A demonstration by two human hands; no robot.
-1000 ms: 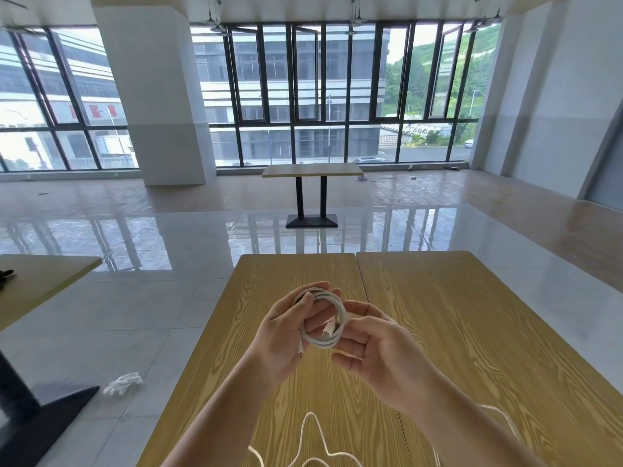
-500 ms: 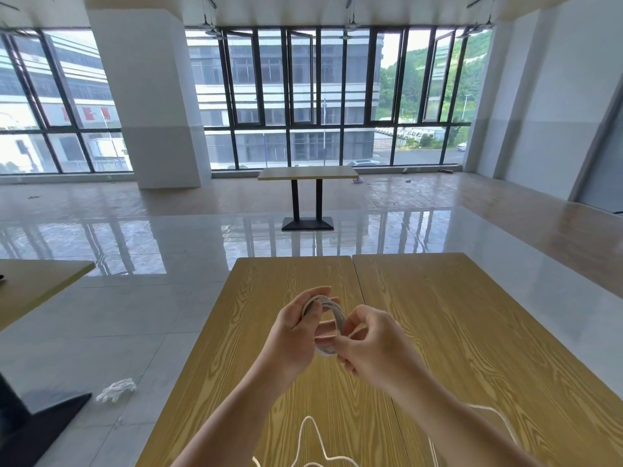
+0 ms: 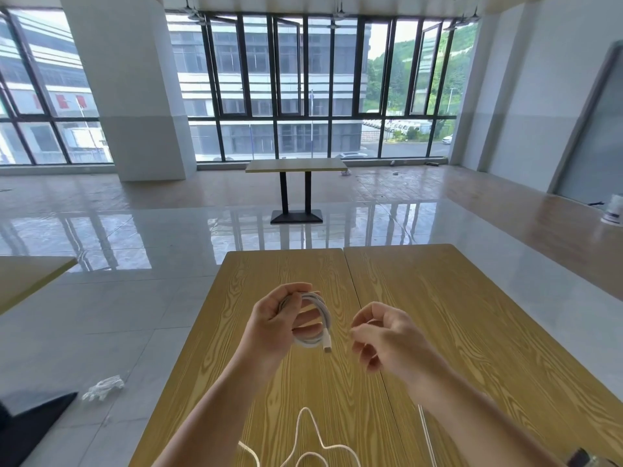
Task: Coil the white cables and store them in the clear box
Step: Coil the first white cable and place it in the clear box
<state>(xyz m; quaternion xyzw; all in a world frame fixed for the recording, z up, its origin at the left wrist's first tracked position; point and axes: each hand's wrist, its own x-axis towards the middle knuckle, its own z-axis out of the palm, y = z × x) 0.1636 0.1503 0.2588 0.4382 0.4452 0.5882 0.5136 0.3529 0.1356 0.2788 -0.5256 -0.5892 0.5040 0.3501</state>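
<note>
While the left hand (image 3: 276,318) grips 1 coiled white cable (image 3: 317,323), the right hand (image 3: 387,335) hangs beside it, fingers curled, empty, above the yellow wood-grain table (image 3: 438,298).

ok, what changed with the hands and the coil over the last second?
The right hand has let go of the coiled white cable and pulled away to the right, fingers loosely curled and apart from it. The left hand still grips the coil above the wooden table, one connector end hanging down. The loose white cable on the table lies as before.

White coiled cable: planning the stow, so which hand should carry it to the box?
Left hand: it grips the white coiled cable. The right hand holds nothing visible.
</note>
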